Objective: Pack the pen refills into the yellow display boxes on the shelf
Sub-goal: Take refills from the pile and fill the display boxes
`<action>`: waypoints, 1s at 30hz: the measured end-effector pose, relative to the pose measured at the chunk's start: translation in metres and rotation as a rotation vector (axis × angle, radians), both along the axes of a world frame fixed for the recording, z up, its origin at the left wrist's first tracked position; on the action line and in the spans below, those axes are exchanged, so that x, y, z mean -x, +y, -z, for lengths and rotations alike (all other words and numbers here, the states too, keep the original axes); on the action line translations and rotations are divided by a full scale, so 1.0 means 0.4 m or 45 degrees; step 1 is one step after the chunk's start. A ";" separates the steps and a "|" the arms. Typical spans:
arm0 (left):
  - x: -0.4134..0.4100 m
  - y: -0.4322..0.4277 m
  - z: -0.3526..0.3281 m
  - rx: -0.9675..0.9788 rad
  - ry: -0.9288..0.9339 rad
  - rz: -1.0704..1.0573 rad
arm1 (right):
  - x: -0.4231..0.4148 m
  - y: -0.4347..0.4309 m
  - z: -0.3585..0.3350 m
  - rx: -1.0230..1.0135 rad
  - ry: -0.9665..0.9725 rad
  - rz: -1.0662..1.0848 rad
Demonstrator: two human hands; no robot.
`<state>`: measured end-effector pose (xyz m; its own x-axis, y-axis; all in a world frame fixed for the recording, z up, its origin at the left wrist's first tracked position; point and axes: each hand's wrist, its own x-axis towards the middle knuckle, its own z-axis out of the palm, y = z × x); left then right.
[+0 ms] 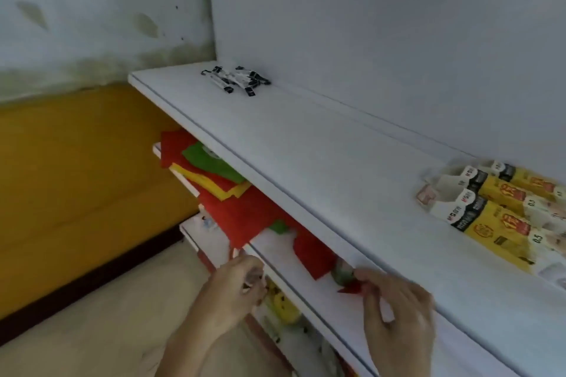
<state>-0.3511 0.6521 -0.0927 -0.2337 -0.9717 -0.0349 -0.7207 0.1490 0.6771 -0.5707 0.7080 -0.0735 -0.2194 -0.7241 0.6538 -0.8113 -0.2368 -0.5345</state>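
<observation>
Head view: the packing looks barely begun. Both hands are low, in front of the lower shelf (286, 257) beneath the top shelf (337, 162), and neither is at the task's things.

The left hand (235, 288) is below the top shelf's front edge, fingers curled round a small grey thing (254, 277) that is too blurred to name. The right hand (398, 306) is just under that edge, fingers bent, tips at a red scrap (349, 288). I cannot tell whether it pinches the scrap.

The refills (235, 79) lie in a loose heap of black-and-white packets at the far left end of the top shelf. The yellow boxes (496, 214) lie on their sides at its right end, well apart from the heap. Whether any refills are in them cannot be seen.

I judge the next move to be a long reach up to the heap, then a carry across the shelf to the boxes.

Red, green and yellow sheets (232, 214) lie on the lower shelf.
</observation>
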 end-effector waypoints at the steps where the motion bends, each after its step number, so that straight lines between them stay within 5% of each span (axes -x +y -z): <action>1: -0.045 0.022 0.023 -0.092 -0.008 -0.019 | -0.031 -0.004 0.000 -0.023 -0.072 -0.052; 5: -0.204 0.121 0.105 -0.401 -0.066 -0.198 | -0.180 -0.013 0.015 -0.428 -0.262 -0.432; 11: -0.356 0.234 0.179 -0.857 -0.077 -0.409 | -0.376 -0.016 0.270 -1.633 0.083 -0.886; 16: -0.428 0.335 0.232 -0.948 -0.011 -0.626 | -0.443 0.002 0.431 -2.063 0.216 -0.936; 30: -0.576 0.334 0.299 -1.152 0.140 -1.065 | -0.811 -0.338 0.374 -1.778 0.688 -1.249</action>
<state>-0.1208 0.7856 -0.2124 0.4032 -0.4603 -0.7910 -0.3020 -0.8828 0.3598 -0.2463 0.5727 -0.2231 0.5977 -0.4689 -0.6503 -0.8017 -0.3421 -0.4902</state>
